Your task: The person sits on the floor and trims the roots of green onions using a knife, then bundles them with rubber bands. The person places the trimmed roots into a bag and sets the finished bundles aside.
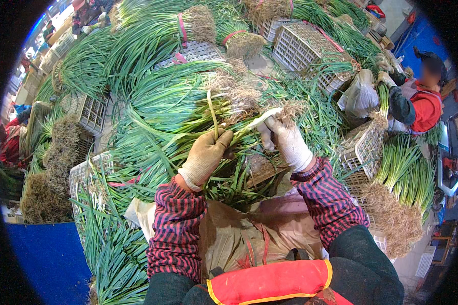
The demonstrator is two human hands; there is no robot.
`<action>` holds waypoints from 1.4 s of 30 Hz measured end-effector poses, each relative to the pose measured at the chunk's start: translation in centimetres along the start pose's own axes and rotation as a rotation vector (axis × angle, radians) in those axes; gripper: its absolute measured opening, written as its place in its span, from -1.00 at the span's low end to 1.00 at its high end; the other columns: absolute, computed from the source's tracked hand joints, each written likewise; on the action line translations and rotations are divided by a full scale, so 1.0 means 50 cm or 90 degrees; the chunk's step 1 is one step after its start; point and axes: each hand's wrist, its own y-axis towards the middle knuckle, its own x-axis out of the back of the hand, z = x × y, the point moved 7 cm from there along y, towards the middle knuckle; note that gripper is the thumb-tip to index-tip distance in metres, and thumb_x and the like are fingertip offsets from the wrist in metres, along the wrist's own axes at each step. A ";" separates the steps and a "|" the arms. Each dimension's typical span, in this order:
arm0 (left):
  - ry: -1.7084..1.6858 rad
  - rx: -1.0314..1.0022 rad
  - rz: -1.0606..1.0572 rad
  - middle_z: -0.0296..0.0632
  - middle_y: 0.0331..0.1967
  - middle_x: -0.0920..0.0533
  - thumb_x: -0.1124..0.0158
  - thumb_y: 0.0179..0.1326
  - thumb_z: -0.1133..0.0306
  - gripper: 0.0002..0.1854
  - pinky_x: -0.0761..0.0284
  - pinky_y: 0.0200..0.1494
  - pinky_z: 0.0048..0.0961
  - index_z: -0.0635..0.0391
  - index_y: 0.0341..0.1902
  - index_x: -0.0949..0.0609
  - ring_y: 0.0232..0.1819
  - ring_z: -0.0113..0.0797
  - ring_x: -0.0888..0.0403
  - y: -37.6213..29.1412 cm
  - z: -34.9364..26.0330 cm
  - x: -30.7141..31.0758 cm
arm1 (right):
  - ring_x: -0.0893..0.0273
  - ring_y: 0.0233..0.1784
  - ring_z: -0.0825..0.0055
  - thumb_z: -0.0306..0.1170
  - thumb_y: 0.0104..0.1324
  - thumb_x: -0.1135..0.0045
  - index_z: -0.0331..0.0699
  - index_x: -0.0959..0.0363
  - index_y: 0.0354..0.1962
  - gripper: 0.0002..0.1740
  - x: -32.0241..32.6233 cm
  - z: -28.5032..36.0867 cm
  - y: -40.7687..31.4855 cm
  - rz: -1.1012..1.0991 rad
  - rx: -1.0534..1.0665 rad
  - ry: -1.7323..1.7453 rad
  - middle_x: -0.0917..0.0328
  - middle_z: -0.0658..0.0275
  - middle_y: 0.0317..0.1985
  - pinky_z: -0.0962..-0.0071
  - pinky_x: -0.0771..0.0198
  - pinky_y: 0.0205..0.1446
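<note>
My left hand (208, 156), in a soiled knit glove, grips the leafy part of a green allium stalk (248, 127). A yellowed strip of leaf or stem (212, 108) sticks up from between its fingers. My right hand (284, 139), in a paler glove, pinches the white base of the same stalk just below its roots (293, 110). Right behind both hands lies a loose pile of similar stalks (175, 99), their fibrous roots (244, 95) towards the right. Cut leaves (309, 103) are strewn beyond my right hand.
Tied bundles (198, 24) and plastic crates (301, 45) stand at the back. Rooted bundles (393, 213) lean at the right, others (57, 167) at the left. A co-worker (423, 103) at the right holds a bunch near a plastic bag (360, 95). A sheet (259, 232) covers my lap.
</note>
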 end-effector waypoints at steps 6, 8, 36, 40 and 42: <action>0.141 -0.044 -0.022 -0.37 -0.35 -0.61 -0.17 0.59 0.22 -0.70 -0.55 -0.22 -0.50 0.28 -0.04 -0.61 -0.35 -0.54 -0.53 0.011 0.004 0.006 | -0.58 -0.43 0.62 -0.10 0.51 -0.21 -0.28 -0.59 -0.05 -0.62 -0.033 0.006 -0.007 0.009 -0.055 0.080 -0.70 0.32 -0.35 0.61 -0.40 -0.37; 0.172 -0.053 0.010 -0.38 -0.37 -0.61 -0.17 0.58 0.23 -0.71 -0.53 -0.21 -0.50 0.27 -0.07 -0.61 -0.36 -0.54 -0.52 0.009 0.007 -0.004 | -0.58 -0.44 0.62 -0.03 0.50 -0.21 -0.27 -0.61 -0.09 -0.57 -0.027 -0.001 -0.008 0.019 -0.081 -0.015 -0.70 0.34 -0.37 0.59 -0.40 -0.38; 0.121 -0.079 -0.012 -0.28 -0.44 -0.68 -0.27 0.50 0.23 -0.70 -0.52 -0.27 -0.45 0.28 -0.07 -0.70 -0.40 -0.49 -0.56 -0.020 -0.035 -0.031 | -0.43 -0.46 0.59 -0.30 0.60 0.05 -0.24 -0.53 -0.13 -0.77 0.150 0.013 0.031 -0.233 0.069 0.362 -0.54 0.35 -0.43 0.56 -0.30 -0.38; 0.086 -0.090 -0.044 -0.31 -0.42 -0.67 -0.24 0.53 0.26 -0.72 -0.53 -0.27 -0.50 0.29 -0.07 -0.68 -0.38 -0.54 -0.56 -0.015 -0.043 -0.022 | -0.26 -0.50 0.56 -0.24 0.63 0.05 -0.19 -0.47 -0.24 -0.74 0.408 -0.009 0.028 -0.306 0.155 0.620 -0.33 0.44 -0.53 0.47 -0.25 -0.36; -0.055 -0.026 -0.038 -0.36 -0.35 -0.64 -0.22 0.55 0.26 -0.72 -0.50 -0.29 -0.56 0.30 -0.02 -0.67 -0.34 -0.59 -0.54 -0.004 -0.019 -0.010 | -0.24 -0.52 0.58 -0.23 0.57 -0.03 -0.22 -0.51 -0.19 -0.75 0.392 -0.014 0.002 -0.357 0.124 0.386 -0.28 0.47 -0.56 0.50 -0.23 -0.39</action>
